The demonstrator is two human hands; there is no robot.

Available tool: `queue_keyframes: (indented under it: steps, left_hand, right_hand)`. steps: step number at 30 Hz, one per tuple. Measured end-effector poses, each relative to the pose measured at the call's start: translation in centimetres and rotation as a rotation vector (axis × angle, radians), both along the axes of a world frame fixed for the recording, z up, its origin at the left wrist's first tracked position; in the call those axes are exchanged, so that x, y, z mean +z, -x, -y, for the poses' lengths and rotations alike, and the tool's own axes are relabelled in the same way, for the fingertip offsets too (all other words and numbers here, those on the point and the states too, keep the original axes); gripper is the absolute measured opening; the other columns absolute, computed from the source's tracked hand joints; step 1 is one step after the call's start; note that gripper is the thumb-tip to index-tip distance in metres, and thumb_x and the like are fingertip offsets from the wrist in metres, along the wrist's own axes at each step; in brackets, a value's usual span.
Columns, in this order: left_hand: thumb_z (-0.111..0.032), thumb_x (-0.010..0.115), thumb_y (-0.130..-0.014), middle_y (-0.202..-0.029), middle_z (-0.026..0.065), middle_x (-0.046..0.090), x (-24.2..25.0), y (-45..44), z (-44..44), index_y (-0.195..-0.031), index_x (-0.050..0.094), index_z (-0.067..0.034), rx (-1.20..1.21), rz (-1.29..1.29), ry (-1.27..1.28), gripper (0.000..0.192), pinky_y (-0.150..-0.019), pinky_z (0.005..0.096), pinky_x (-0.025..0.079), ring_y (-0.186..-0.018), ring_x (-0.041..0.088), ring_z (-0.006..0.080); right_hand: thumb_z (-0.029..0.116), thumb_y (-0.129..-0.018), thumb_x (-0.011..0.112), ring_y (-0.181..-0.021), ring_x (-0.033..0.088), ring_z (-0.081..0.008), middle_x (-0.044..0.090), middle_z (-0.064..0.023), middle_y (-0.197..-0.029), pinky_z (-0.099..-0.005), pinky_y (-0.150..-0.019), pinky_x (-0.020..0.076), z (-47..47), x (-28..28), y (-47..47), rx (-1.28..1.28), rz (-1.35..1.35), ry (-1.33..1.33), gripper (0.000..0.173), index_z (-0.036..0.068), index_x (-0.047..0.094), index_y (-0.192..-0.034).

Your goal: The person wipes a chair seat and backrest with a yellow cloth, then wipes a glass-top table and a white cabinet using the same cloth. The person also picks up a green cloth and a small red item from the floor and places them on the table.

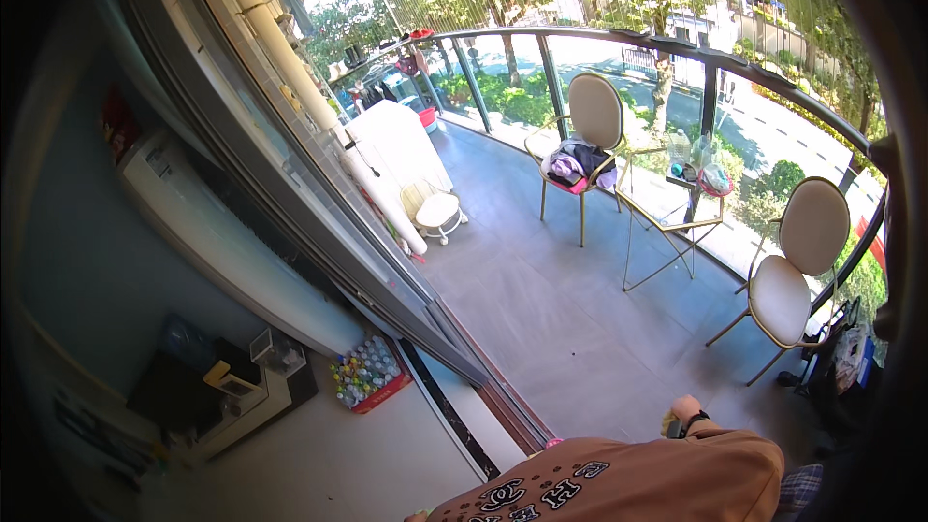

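My right hand (685, 408) is at the lower right, at the end of a brown sleeve, with a dark watch (676, 429) on the wrist. Its fingers are curled around a small yellowish thing (667, 420), perhaps a cloth, mostly hidden by the hand. Only a sliver of my left hand (416, 517) shows at the bottom edge, so its grip cannot be made out. Between them spreads the front of my brown top (616, 486), which bears letters. Ahead lies the grey tiled balcony floor (536, 319).
A sliding door frame (406, 304) and its floor track (500, 399) run along the left. Inside stands a red box (380, 395) of bottles. Along the glass railing are a chair with clothes (596, 109), a side table (652, 221), and another chair (779, 297). A low stool (437, 210) stands farther back.
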State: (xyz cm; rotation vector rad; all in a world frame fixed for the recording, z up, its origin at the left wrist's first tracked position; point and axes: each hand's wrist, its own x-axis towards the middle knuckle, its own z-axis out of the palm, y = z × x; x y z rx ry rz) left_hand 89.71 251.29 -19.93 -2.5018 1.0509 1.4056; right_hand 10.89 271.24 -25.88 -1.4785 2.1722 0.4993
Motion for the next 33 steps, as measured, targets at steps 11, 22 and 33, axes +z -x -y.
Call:
queue_keyframes:
  steps: [11, 22, 33]
  left_hand:
    - [-0.02, 0.064, -0.084, -0.089, 0.0169, 0.065, 3.1, -6.6, 1.9, -0.102, 0.063, 0.004, 0.133, 0.135, 0.183, 0.031, -0.071, 0.0431, 0.048, -0.078, 0.062, 0.0282]
    - [-0.025, 0.068, -0.082, -0.101, 0.0165, 0.066, 11.6, -0.6, 9.1, -0.111, 0.06, 0.012, -0.011, 0.062, 0.174, 0.048, -0.075, 0.0432, 0.05, -0.087, 0.064, 0.0272]
    - [-0.016, 0.058, -0.093, -0.087, 0.0048, 0.066, 5.2, 21.0, 23.1, -0.098, 0.063, -0.001, -0.553, -0.512, 0.237, 0.017, -0.07, 0.0347, 0.051, -0.079, 0.062, 0.0152]
  right_hand:
    - [0.035, -0.072, 0.068, -0.094, 0.067, -0.0335, 0.069, -0.0205, -0.098, -0.0395, -0.08, 0.0537, 16.3, 9.8, -4.8, -0.332, 0.305, 0.144, 0.039, 0.005, 0.073, -0.096]
    - [0.021, -0.082, 0.063, -0.103, 0.062, -0.0417, 0.065, -0.0257, -0.107, -0.0456, -0.087, 0.0502, -5.1, 3.7, -7.6, -1.144, 0.209, 0.202, 0.028, -0.003, 0.066, -0.098]
    - [0.026, -0.098, 0.049, -0.103, 0.06, -0.0294, 0.065, -0.0125, -0.109, -0.0383, -0.089, 0.0455, -7.4, 8.6, -11.4, -1.535, -0.017, 0.952, 0.028, 0.008, 0.057, -0.118]
